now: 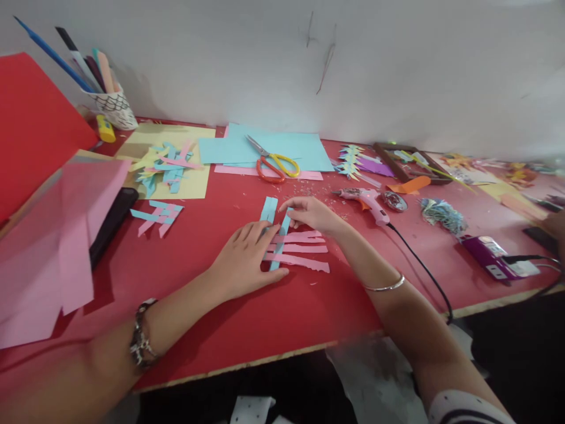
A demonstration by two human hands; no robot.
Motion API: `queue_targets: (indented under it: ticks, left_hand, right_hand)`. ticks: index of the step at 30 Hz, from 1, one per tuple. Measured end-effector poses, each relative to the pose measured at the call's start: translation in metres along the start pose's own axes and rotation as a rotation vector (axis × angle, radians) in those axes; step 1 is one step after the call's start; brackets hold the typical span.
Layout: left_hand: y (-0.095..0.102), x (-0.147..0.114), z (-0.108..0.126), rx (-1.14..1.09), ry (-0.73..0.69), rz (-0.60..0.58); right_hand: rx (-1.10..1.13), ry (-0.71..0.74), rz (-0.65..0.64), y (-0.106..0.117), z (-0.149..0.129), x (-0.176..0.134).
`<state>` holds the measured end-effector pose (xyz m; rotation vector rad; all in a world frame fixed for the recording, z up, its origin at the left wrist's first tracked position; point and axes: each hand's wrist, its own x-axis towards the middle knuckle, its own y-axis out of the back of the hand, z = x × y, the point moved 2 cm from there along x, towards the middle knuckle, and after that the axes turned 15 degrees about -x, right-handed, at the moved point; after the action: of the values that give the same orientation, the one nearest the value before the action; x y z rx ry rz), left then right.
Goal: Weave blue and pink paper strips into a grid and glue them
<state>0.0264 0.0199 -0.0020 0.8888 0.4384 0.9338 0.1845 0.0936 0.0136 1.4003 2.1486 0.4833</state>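
Note:
Pink paper strips (pixel 305 248) lie crosswise on the red table, crossed by a light blue paper strip (pixel 279 247). My left hand (pixel 242 256) rests flat over the left part of the strips, its fingers spread and the thumb by the blue strip's near end. More blue strips (pixel 269 208) stick out beyond its fingertips. With bent fingers, my right hand (pixel 309 213) pinches the far end of the crossing blue strip. What lies under my left palm is hidden. To the left sits a small woven blue and pink paper piece (pixel 161 213).
Scissors (pixel 273 162) lie on blue sheets (pixel 309 147) at the back. A pink glue gun (pixel 366 202) with a cord is at the right, near a purple power box (pixel 489 257). Pink paper (pixel 39 265) and a pen cup (pixel 115 109) stand left. A person's hand (pixel 555 227) shows far right.

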Motion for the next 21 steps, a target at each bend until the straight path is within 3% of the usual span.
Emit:
queue_targets:
  ticks: [5,8,14,21]
  left_hand:
    - [-0.004,0.0,-0.003,0.03,0.062,0.002]
    - [-0.003,0.0,-0.004,0.022,0.042,-0.012]
    - [0.001,0.001,-0.007,-0.003,-0.11,-0.08]
    - [0.001,0.002,-0.012,0.066,-0.214,-0.176]
  right_hand:
    - [0.053,-0.022,0.107,-0.002,-0.002,0.001]
    - [-0.003,0.004,0.031,-0.002,0.0,0.001]
    - [-0.297,0.279,-0.097,0.012,0.006,-0.006]
    - [-0.623,0.4,-0.069,0.018,0.001,-0.027]
